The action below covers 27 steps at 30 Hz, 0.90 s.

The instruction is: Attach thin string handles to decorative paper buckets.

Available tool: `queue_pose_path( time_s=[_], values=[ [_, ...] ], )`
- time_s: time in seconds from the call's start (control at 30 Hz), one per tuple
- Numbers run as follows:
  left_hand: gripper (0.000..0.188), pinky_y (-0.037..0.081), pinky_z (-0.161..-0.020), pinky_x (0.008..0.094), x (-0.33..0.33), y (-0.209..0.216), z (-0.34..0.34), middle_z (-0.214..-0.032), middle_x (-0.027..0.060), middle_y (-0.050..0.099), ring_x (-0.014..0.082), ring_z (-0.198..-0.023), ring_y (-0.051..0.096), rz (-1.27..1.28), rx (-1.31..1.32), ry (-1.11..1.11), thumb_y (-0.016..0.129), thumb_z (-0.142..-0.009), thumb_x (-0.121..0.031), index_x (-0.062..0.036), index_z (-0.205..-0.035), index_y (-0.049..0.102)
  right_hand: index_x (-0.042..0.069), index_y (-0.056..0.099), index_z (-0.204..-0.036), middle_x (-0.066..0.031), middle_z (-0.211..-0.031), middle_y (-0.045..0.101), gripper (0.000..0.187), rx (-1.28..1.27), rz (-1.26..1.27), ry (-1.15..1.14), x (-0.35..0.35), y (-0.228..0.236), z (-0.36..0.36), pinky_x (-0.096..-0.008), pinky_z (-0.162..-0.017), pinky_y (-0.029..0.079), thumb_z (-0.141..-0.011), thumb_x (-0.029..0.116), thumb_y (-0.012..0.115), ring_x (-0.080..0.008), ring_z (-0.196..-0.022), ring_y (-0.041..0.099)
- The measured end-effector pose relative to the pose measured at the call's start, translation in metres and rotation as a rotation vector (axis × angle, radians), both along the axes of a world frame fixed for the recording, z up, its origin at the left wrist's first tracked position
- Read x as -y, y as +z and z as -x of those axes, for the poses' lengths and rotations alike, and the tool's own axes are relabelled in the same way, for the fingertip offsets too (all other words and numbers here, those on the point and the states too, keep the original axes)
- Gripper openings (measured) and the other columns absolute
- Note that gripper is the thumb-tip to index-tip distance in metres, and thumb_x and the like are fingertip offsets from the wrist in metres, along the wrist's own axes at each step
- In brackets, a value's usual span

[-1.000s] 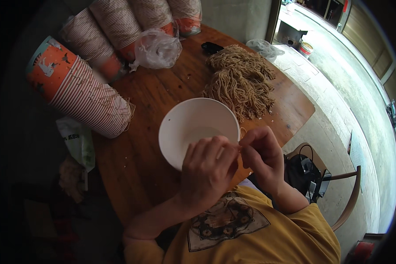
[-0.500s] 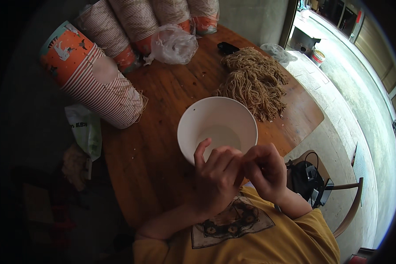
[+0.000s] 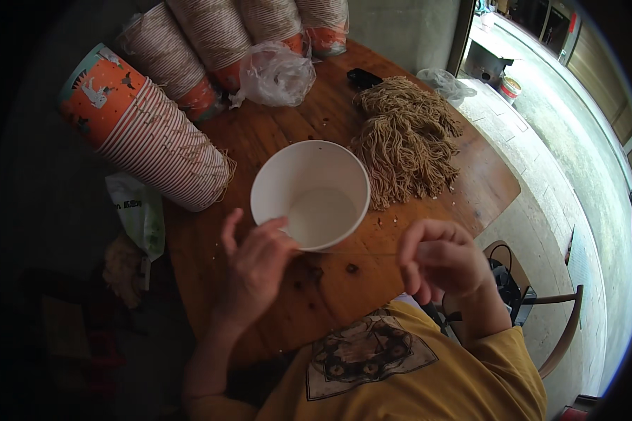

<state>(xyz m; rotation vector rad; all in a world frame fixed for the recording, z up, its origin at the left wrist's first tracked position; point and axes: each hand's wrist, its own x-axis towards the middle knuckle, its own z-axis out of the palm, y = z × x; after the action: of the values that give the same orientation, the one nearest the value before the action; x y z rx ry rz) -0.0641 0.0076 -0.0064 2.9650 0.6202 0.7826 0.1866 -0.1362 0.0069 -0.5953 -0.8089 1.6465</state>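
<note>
A white-walled paper bucket [image 3: 263,186] stands on the wooden table in front of me, its mouth facing up. My left hand [image 3: 254,270] is at its near-left rim, thumb and index finger pinched close to the edge and the other fingers raised. Out to the right, past the bucket, my right hand [image 3: 446,261] is closed with curled fingers. A thin cord [image 3: 358,253] runs taut and almost level between the two hands. Whether the left fingertips also grip the rim cannot be made out.
A bundle of tan cords [image 3: 407,140] lies right of the bucket. Nested orange buckets [image 3: 105,91] lean at the left, with more wrapped stacks [image 3: 207,31] behind. A crumpled plastic bag [image 3: 277,74] sits at the back. A wooden chair [image 3: 565,337] stands to the right.
My hands, close together before, have moved apart, left hand leftward and right hand rightward, with the cord now stretched between them. The bucket has shifted left and slightly away from me.
</note>
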Motion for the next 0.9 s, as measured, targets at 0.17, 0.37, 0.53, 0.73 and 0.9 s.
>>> queue_pose_path(
  time_s=[0.17,0.37,0.53,0.73,0.9],
  values=[
    [0.015,0.037,-0.105,0.0452,-0.056,-0.002,0.042,-0.113,0.0068,0.057,0.0283,-0.128,0.044,0.077,0.052,0.037,0.055,-0.084,0.005,-0.0074,-0.093,0.053,-0.008,0.047,-0.104,-0.026,-0.086,0.064,0.019,-0.266,-0.311,-0.125,-0.011,0.007,-0.024,-0.0258,-0.041,0.055,-0.092,0.001,0.037,-0.0309,-0.066,0.069],
    [0.022,0.045,-0.101,0.0434,-0.089,-0.003,0.059,-0.125,0.0084,0.052,0.0331,-0.13,0.04,0.031,0.057,0.092,0.051,-0.081,0.014,-0.0042,-0.093,0.051,0.0,0.053,-0.099,-0.0121,-0.082,0.063,0.018,0.086,-0.398,-0.39,-0.036,-0.012,-0.041,-0.0236,-0.057,0.052,-0.095,0.017,0.049,-0.0177,-0.067,0.065],
    [0.018,0.045,-0.1,0.0437,-0.101,-0.004,0.063,-0.124,0.0094,0.053,0.0334,-0.129,0.042,0.004,0.04,0.074,0.052,-0.082,0.012,-0.0036,-0.092,0.053,0.009,0.055,-0.098,-0.0014,-0.09,0.056,0.024,-0.279,-0.396,-0.482,-0.057,0.007,-0.016,-0.0347,-0.088,0.048,-0.101,0.027,0.04,-0.0167,-0.088,0.057],
    [0.017,0.043,-0.101,0.0424,-0.108,0.0,0.066,-0.126,0.0107,0.053,0.0339,-0.13,0.04,0.025,0.023,0.051,0.05,-0.085,0.011,-0.0029,-0.094,0.055,0.008,0.056,-0.101,0.0019,-0.08,0.052,0.024,-0.629,-0.407,-0.403,-0.069,0.015,-0.022,-0.0254,-0.075,0.049,-0.101,0.027,0.04,-0.0109,-0.074,0.054],
    [0.018,0.046,-0.092,0.0401,-0.072,0.013,0.045,-0.116,0.0128,0.055,0.0311,-0.115,0.052,-0.023,0.172,0.136,0.051,-0.086,0.009,-0.0024,-0.098,0.057,0.004,0.06,-0.103,0.006,-0.068,0.048,0.024,0.042,-0.418,-0.57,-0.074,-0.005,-0.025,-0.0175,-0.048,0.029,-0.097,0.024,0.048,-0.0011,-0.058,0.038]
  ],
)
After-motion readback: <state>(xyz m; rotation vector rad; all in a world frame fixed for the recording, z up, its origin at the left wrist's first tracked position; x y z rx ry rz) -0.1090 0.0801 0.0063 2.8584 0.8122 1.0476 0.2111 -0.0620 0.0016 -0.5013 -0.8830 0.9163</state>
